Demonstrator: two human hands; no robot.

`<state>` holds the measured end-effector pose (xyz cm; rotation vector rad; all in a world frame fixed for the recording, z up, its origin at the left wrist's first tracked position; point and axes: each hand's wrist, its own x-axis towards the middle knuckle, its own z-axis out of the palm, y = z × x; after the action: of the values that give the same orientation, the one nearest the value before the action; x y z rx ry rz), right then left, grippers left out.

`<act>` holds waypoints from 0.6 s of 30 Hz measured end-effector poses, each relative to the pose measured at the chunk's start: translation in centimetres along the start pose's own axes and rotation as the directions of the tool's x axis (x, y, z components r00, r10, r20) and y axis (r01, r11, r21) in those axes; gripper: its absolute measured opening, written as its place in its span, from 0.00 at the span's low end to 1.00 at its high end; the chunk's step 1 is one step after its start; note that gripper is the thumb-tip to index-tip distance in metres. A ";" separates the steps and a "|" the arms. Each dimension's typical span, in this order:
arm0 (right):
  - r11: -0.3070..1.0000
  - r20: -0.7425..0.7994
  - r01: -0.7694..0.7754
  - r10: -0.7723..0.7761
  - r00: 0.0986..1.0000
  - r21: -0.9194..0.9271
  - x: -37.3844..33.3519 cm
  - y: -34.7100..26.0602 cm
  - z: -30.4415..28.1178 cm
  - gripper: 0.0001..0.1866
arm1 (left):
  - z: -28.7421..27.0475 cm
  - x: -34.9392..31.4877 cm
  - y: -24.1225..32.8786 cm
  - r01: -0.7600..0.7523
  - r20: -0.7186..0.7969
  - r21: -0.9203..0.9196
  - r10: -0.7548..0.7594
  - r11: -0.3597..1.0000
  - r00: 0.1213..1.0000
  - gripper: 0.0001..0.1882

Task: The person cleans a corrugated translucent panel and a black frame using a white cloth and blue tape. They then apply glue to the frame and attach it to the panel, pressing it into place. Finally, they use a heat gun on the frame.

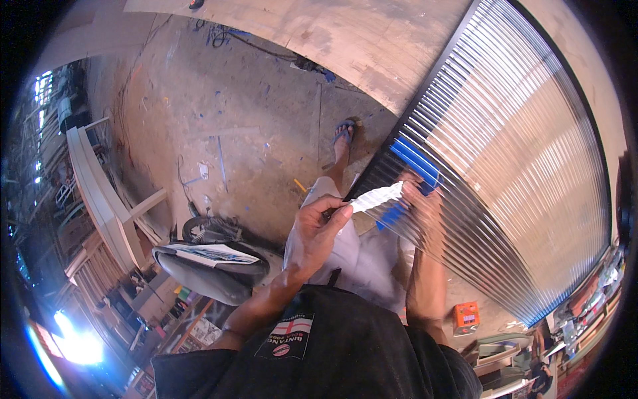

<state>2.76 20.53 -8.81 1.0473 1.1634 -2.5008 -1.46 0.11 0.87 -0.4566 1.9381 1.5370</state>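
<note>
**White strip drawn between two pinching hands beside a ribbed panel**

The left hand [318, 226] is narrowed to a pinch, thumb against fingers, on the near end of a crumpled white strip [376, 197]. The right hand [423, 203] grips the far end, its fingers bunched; the strip spans the gap between them.

A clear ribbed panel [512, 146] fans out to the right of the hands, and its ribs overlap the right hand and forearm in this view. The panel's dark edge [425, 90] runs from just beside the hands away toward the far right. Blue film [417, 161] lies next to the right fingers. The roomiest stretch is the scrap-strewn floor [212, 100], ahead and left of the left hand, bounded at its far side by a wooden board [332, 33]. A black, seat-like object [206, 276] limits movement to the left of the left forearm.

Nearer the body than both hands, the black shirt [345, 346] bears a dark patch [286, 336] with a red-and-white flag, a round emblem and pale lettering, upside down here. Behind the right hand, an orange box [466, 322] carries a pale label too small to read.
</note>
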 end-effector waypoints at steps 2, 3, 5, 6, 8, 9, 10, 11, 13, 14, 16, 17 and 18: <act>0.998 -0.035 0.031 -0.030 0.999 0.048 -0.1 0.9 -0.2 0.16 | 0.0 0.0 -0.3 -0.009 0.001 -0.034 0.009 0.999 1.000 0.07; 0.995 -0.056 0.057 -0.053 0.997 0.077 -0.3 1.1 -0.2 0.17 | 0.1 0.0 -0.4 -0.002 0.004 -0.043 0.003 0.999 1.000 0.07; 0.995 -0.108 0.070 -0.062 0.992 0.073 -0.2 1.9 -1.0 0.18 | 0.2 0.0 -0.2 0.010 0.010 -0.062 -0.010 0.998 1.000 0.07; 0.993 -0.089 0.087 -0.081 0.993 0.073 -0.2 1.9 -1.2 0.18 | 0.3 -0.1 0.0 0.008 0.003 -0.076 -0.008 0.997 1.000 0.06; 0.990 -0.052 0.121 -0.117 0.992 0.074 -0.4 1.8 -1.6 0.19 | 0.5 -0.1 0.2 0.004 -0.010 -0.104 -0.005 0.995 1.000 0.06; 0.999 -0.143 0.047 -0.050 0.988 -0.022 -0.8 1.3 -1.7 0.20 | 0.4 -0.1 0.0 0.009 -0.004 -0.098 -0.009 0.995 1.000 0.08; 0.998 -0.140 0.043 -0.047 0.989 -0.037 -0.9 1.0 -1.5 0.21 | 0.2 0.0 -0.2 0.013 0.001 -0.092 -0.013 0.996 1.000 0.09; 0.998 -0.137 0.038 -0.045 0.990 -0.051 -0.7 0.8 -1.2 0.22 | 0.1 0.0 -0.4 0.017 0.006 -0.086 -0.017 0.996 1.000 0.10; 0.987 -0.094 0.008 -0.024 0.995 -0.163 -0.2 0.1 -1.6 0.26 | 0.4 0.0 -0.7 -0.016 -0.027 -0.169 0.011 0.985 1.000 0.10; 0.984 -0.087 -0.012 -0.003 0.996 -0.179 -0.3 -0.3 -1.7 0.26 | 0.6 0.0 -0.9 -0.032 -0.043 -0.209 0.024 0.977 0.999 0.09; 0.978 -0.065 -0.050 0.038 0.997 -0.202 -0.4 -1.6 -0.6 0.26 | 0.9 -0.1 -0.9 -0.057 -0.104 -0.219 0.035 0.974 0.994 0.07; 0.967 -0.064 -0.053 0.038 0.997 -0.248 -0.2 -1.7 -0.7 0.25 | 1.1 -0.1 -0.9 -0.069 -0.134 -0.222 0.040 0.973 0.990 0.05; 0.962 -0.052 -0.081 0.070 0.996 -0.260 -0.1 -1.8 -0.8 0.25 | 1.1 -0.2 -1.0 -0.069 -0.148 -0.198 0.040 0.978 0.988 0.05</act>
<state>2.45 22.31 -8.03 1.0538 1.3920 -2.2009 -0.46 0.87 0.15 -0.6205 1.9226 1.7907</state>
